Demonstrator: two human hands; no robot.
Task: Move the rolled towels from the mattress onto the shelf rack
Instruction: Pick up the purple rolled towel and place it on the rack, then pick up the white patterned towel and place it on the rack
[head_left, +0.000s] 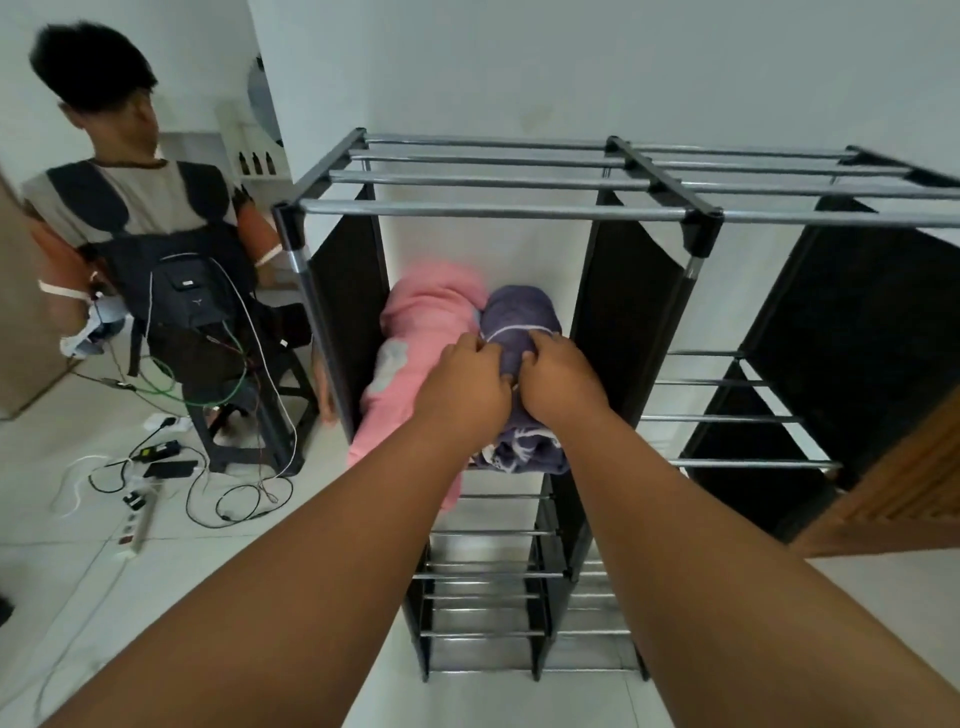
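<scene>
A rolled purple towel (521, 313) lies on the second tier of the black-and-chrome shelf rack (493, 211), in its left bay. Beside it on the left lies a rolled pink towel (422, 332), touching it. My left hand (470, 384) and my right hand (558, 382) both reach under the rack's top bars and press their fingers on the purple towel's near part. My hands hide the middle of the purple towel; its patterned end (524, 452) shows below them. The mattress is out of view.
A person sits on a black stool (260, 410) left of the rack, wearing a backpack with wires. Cables, chargers and a power strip (136, 525) lie on the tiled floor at left. Lower rack tiers show bare bars. A wooden panel (904, 493) stands at right.
</scene>
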